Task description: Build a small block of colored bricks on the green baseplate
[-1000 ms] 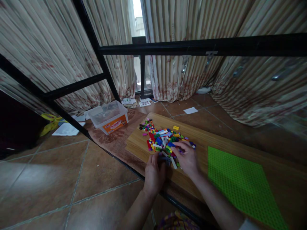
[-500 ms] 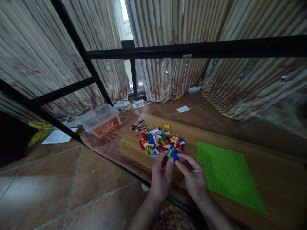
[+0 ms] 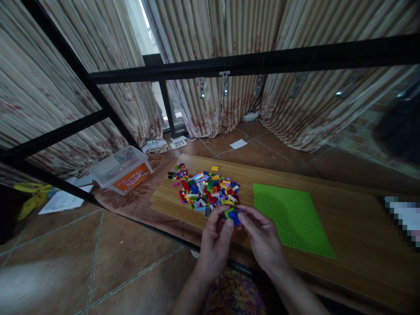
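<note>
My left hand [image 3: 215, 245] and my right hand [image 3: 262, 238] meet above the near edge of a wooden board [image 3: 344, 210]. Between their fingertips they pinch small bricks [image 3: 232, 215], one blue and one green, pressed together. Just beyond the hands lies a pile of loose coloured bricks [image 3: 205, 190] on the board. A bright green baseplate [image 3: 290, 218] lies flat to the right of the pile, close to my right hand.
A clear plastic tub with an orange label [image 3: 123, 170] stands on a patterned mat at the left. A black metal frame [image 3: 229, 65] crosses the view above. Striped curtains hang behind. Papers lie on the tiled floor [image 3: 65, 262].
Both hands left the pile and came together nearer to me, holding a blue and a green brick. The view has swung to the right.
</note>
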Tool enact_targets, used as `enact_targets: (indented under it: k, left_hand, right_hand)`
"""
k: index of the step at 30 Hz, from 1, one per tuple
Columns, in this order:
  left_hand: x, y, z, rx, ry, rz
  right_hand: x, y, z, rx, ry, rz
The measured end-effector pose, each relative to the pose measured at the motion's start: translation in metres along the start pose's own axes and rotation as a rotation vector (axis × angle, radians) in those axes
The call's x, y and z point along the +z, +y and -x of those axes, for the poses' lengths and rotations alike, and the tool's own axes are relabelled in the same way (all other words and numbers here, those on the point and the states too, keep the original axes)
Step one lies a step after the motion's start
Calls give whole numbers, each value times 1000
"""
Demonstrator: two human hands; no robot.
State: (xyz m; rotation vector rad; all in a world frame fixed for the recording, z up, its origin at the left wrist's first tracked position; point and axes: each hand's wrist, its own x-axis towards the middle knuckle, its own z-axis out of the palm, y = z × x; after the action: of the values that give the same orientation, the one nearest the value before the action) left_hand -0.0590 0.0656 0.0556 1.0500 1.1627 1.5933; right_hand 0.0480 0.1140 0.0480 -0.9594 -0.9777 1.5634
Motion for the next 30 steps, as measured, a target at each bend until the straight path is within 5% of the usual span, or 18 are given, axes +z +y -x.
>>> enact_targets:
  k: [7, 12, 18, 24, 30]
  left_hand:
    - [-7, 12, 4, 135, -91, -151]
    - [-3, 14, 7, 133, -171, -70]
    - [7, -8, 3, -51, 8, 159]
    - [12, -26, -6, -401, 213, 563]
    - [8, -26, -14, -540, 189, 394]
  right_hand:
    - [-11, -5, 15, -121, -69, 36]
    - [-12, -3, 17, -87, 30, -118]
    - [-11, 3, 13, -38, 116, -209]
    - [-28, 18, 7, -8, 108, -48]
    - [-36, 12, 1, 15, 11, 236]
